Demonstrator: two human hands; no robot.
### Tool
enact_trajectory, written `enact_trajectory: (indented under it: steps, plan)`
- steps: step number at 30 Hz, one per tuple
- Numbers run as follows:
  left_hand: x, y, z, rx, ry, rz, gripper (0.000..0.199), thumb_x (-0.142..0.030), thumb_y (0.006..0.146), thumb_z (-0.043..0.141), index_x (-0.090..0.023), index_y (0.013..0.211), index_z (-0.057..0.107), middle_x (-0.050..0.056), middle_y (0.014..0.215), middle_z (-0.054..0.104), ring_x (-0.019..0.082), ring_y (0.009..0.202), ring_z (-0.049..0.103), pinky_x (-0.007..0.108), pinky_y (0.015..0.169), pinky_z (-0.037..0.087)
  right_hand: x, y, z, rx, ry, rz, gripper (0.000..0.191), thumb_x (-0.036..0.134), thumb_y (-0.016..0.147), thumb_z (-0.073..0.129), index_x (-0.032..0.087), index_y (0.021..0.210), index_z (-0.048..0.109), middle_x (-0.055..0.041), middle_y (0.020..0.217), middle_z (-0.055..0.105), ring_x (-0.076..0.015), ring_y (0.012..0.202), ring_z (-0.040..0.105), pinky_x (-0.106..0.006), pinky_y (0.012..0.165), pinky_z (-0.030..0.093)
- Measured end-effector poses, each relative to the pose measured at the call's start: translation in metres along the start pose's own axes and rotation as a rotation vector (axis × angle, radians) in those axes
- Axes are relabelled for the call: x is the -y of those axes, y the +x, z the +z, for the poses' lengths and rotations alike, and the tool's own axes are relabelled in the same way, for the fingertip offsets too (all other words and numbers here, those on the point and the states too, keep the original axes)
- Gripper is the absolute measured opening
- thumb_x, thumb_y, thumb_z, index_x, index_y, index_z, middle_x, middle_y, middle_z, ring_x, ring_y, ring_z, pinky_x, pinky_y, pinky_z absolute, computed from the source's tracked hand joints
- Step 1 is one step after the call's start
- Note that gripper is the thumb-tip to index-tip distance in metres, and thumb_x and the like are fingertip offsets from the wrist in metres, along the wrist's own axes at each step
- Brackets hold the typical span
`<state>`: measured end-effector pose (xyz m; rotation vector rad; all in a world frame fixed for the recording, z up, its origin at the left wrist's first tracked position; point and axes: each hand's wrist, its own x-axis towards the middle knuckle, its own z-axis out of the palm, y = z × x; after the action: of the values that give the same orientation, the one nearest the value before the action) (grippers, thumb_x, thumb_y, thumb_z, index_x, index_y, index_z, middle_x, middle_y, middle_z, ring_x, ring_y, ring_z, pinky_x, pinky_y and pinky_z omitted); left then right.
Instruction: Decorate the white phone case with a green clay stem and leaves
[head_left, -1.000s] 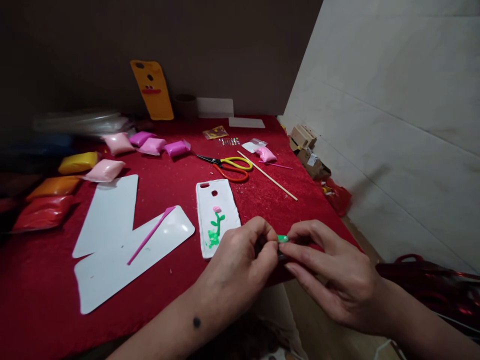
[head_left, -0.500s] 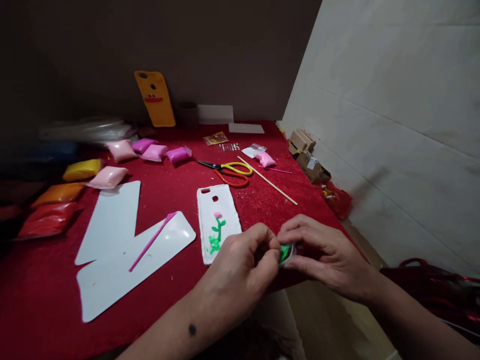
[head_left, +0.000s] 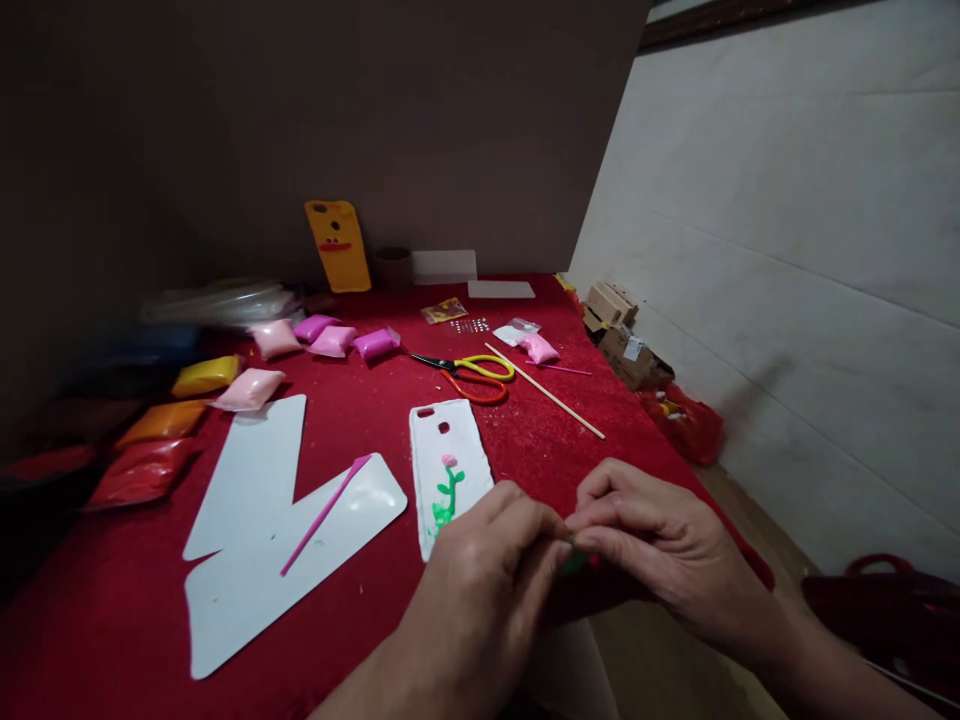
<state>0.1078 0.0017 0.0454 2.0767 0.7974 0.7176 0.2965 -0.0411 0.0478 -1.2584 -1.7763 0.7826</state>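
Note:
My left hand point(head_left: 491, 575) and my right hand point(head_left: 667, 545) meet above the table's front edge, fingertips pinched together. Between and just below them shows a little of a packet of green clay point(head_left: 576, 560), mostly hidden by the fingers. A white phone case point(head_left: 427, 480) lies flat beside my left hand, which covers its lower right corner. On the case is a clay flower with a pink bloom point(head_left: 448, 461) and a green stem with leaves point(head_left: 451, 488). Smeared green clay marks its lower part.
Two white boards point(head_left: 247, 610) overlap at left, a pink tool point(head_left: 326, 515) on top. Scissors point(head_left: 469, 375), a wooden stick point(head_left: 544, 390) and several clay packets point(head_left: 251, 389) lie beyond. A yellow phone case point(head_left: 341, 255) leans at the back. Boxes point(head_left: 634, 355) stand right of the table.
My fingertips have come together, and the green packet is now mostly hidden beneath them. The view has tilted up, so the table things sit lower and further right.

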Motion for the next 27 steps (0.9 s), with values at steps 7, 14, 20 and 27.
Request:
enact_trajectory:
  steps: [7, 14, 20, 27]
  plan:
    - [-0.001, 0.000, -0.001, 0.027, -0.025, -0.108, 0.021, -0.023, 0.094, 0.039, -0.019, 0.075, 0.048, 0.001, 0.074, 0.054, 0.012, 0.064, 0.049, 0.025, 0.058, 0.036, 0.007, 0.002, -0.006, 0.017, 0.108, 0.052, 0.013, 0.020, 0.090, 0.060, 0.016, 0.083, 0.070, -0.0018, 0.080, 0.062, -0.0100, 0.073, 0.059, -0.019, 0.066, 0.045]
    - [-0.006, 0.004, -0.004, 0.045, -0.119, -0.187, 0.018, -0.027, 0.091, 0.045, -0.019, 0.076, 0.052, 0.000, 0.075, 0.054, 0.013, 0.066, 0.050, 0.025, 0.059, 0.037, 0.010, 0.001, 0.000, -0.078, 0.019, 0.043, 0.019, 0.020, 0.093, 0.054, 0.015, 0.076, 0.062, -0.0014, 0.077, 0.059, -0.0105, 0.071, 0.056, -0.021, 0.064, 0.043]
    - [-0.002, 0.004, -0.001, 0.048, -0.088, -0.149, 0.019, -0.024, 0.091, 0.044, -0.019, 0.074, 0.050, 0.000, 0.073, 0.054, 0.013, 0.064, 0.049, 0.025, 0.058, 0.037, 0.010, 0.000, 0.000, -0.041, 0.016, 0.093, 0.020, 0.021, 0.093, 0.053, 0.015, 0.076, 0.063, -0.0021, 0.077, 0.059, -0.0109, 0.071, 0.056, -0.021, 0.064, 0.043]
    - [0.000, -0.001, 0.004, 0.056, -0.034, -0.101, 0.019, -0.024, 0.093, 0.039, -0.020, 0.076, 0.046, 0.001, 0.074, 0.055, 0.013, 0.062, 0.048, 0.025, 0.056, 0.037, 0.014, 0.005, -0.003, 0.035, 0.075, 0.202, 0.010, 0.020, 0.083, 0.063, 0.015, 0.074, 0.066, -0.0013, 0.076, 0.057, -0.0107, 0.067, 0.052, -0.021, 0.059, 0.041]
